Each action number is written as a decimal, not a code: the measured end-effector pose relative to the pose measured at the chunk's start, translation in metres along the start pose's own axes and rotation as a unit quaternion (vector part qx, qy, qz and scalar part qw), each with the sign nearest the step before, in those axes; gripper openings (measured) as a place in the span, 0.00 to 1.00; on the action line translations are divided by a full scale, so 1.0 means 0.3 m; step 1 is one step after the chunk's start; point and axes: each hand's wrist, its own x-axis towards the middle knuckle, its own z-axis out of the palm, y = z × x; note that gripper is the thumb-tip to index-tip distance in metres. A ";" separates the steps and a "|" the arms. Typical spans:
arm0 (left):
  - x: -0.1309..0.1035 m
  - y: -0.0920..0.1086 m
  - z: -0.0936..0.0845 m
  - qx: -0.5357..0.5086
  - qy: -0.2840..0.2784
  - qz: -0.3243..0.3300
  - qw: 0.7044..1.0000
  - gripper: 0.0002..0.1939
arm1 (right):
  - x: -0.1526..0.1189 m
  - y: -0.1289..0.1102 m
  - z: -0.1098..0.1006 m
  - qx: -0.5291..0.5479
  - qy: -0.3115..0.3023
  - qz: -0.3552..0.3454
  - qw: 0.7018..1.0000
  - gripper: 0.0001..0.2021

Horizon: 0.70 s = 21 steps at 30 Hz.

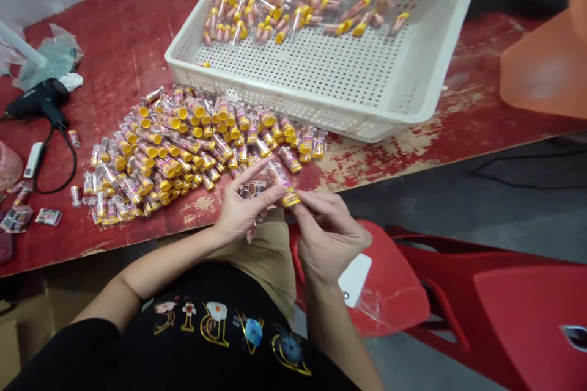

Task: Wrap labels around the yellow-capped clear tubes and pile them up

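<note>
A clear tube with a yellow cap (283, 184) is held between both hands at the table's front edge. My left hand (243, 206) pinches its body between thumb and fingers, with some printed wrappers (253, 189) also in that hand. The fingertips of my right hand (325, 226) close on the yellow cap end. Just beyond the hands lies a large pile of labelled, yellow-capped tubes (169, 153). Behind the pile stands a white perforated tray (321, 82) with several unlabelled tubes (275, 9) along its far side.
A black heat gun (41, 101) with a looped cord lies at the left, near small printed packets (48, 216) and a pink basket (9, 165). Red chairs (527, 317) are at the lower right. An orange object (545, 73) stands at the right.
</note>
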 end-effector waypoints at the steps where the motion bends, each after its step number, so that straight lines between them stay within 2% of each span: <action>1: 0.001 0.001 -0.002 0.002 0.001 -0.001 1.000 0.33 | -0.001 0.002 0.003 0.001 0.000 -0.001 1.000 0.06; 11: 0.079 0.002 -0.021 0.013 -0.009 0.048 0.999 0.25 | 0.036 0.036 0.017 0.017 -0.026 0.006 0.999 0.04; 18: 0.081 -0.023 -0.041 -0.010 0.002 -0.020 1.000 0.32 | 0.019 0.045 0.014 0.014 -0.029 0.014 0.999 0.06; 21: 0.100 -0.036 -0.060 -0.034 0.028 -0.051 0.998 0.34 | 0.051 0.098 0.038 -0.003 -0.033 0.023 0.999 0.06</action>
